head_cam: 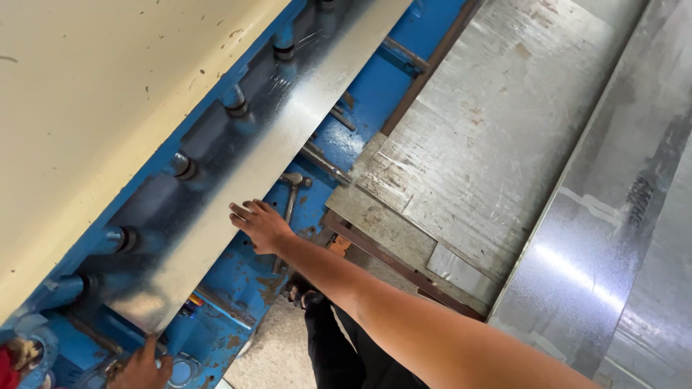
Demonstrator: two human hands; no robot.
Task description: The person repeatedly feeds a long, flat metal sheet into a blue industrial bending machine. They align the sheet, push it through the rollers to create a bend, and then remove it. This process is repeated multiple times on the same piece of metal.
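A long galvanised metal strip (245, 166) lies along the blue bed of a shearing machine (375, 94), under a row of round hold-down clamps (184, 166). My right hand (259, 225) reaches in from the lower right. Its fingers are spread flat against the strip's near long edge, about halfway along. My left hand (140, 369) is at the bottom edge of the view, with its fingertips at the strip's near end. That hand is partly cut off, so its grip is hidden.
A cream machine cover (86, 94) fills the upper left. A hammer (292, 189) lies on the blue bed just beyond my right hand. Large worn steel sheets (490, 137) and shiny galvanised sheets (613, 238) are stacked to the right. My dark trousers (335, 346) show below.
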